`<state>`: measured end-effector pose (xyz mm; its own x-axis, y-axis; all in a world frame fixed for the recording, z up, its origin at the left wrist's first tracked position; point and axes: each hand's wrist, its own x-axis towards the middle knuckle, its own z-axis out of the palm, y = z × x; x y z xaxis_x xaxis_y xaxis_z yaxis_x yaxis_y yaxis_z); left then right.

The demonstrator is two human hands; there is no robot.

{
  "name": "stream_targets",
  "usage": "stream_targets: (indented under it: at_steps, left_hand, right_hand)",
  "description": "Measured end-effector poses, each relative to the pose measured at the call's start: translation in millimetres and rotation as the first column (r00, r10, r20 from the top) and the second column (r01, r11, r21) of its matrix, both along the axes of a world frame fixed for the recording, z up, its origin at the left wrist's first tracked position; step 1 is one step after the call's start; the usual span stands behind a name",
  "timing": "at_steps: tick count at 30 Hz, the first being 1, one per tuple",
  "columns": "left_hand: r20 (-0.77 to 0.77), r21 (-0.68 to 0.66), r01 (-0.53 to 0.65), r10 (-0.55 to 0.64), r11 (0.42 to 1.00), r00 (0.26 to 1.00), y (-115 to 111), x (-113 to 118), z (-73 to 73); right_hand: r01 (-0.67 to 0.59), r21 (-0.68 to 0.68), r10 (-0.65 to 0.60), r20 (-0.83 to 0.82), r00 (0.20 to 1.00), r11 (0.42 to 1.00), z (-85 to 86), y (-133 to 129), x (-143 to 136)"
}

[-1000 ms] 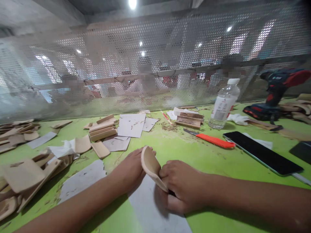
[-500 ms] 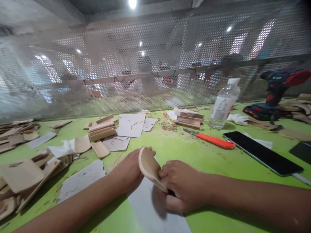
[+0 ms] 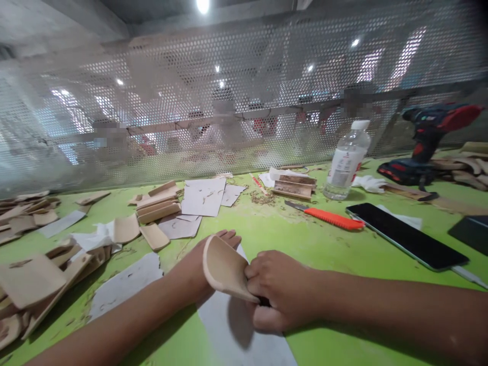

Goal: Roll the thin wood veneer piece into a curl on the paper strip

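A curved piece of pale wood or bamboo [image 3: 224,267] is tilted up above a white sheet of paper [image 3: 217,325]. My right hand [image 3: 280,287] is closed around its right end, knuckles up. Something dark shows by the thumb, too small to make out. My left hand [image 3: 194,264] rests low on the sheet, fingers stretched out past the piece, which hides part of the palm. Whether the left hand touches the piece I cannot tell.
An orange utility knife [image 3: 331,217], a phone [image 3: 407,236] with a cable, a water bottle [image 3: 347,162] and a cordless drill [image 3: 423,142] lie or stand to the right. Curved pieces [image 3: 32,277] pile up on the left. A perforated metal screen [image 3: 160,101] closes the back.
The curved piece has tipped to the left in my right hand, so more of its inner face shows. The left hand stays flat. The whole view has shifted slightly.
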<state>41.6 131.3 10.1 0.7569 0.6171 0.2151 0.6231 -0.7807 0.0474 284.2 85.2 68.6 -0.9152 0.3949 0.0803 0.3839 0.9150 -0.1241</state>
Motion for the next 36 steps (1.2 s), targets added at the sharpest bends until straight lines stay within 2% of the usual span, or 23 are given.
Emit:
stream_targets:
  at_steps: [10,20,24,33,36]
  left_hand:
    - [-0.071,-0.008,-0.012,0.012,1.000,0.997,3,-2,-2.1]
    - [-0.115,-0.028,0.011,-0.014,1.000,0.993,-4,-6,17.3]
    - [-0.118,-0.024,0.000,-0.003,1.000,0.993,-3,-5,12.9]
    - [-0.060,0.009,-0.052,0.053,0.999,0.997,1,-5,-8.0]
    - [-0.046,0.006,-0.056,0.056,0.998,0.997,1,-4,-10.1]
  right_hand:
    - [0.015,-0.006,-0.015,0.014,1.000,1.000,0.1,1,0]
    - [0.005,-0.006,-0.005,-0.019,1.000,1.000,-1.6,0,1]
    - [0.009,-0.005,-0.009,-0.019,1.000,1.000,-1.3,0,1]
    - [0.019,-0.014,-0.019,0.004,1.000,1.000,3.6,-1,0]
    - [0.022,-0.009,-0.022,0.006,1.000,1.000,3.5,-1,1]
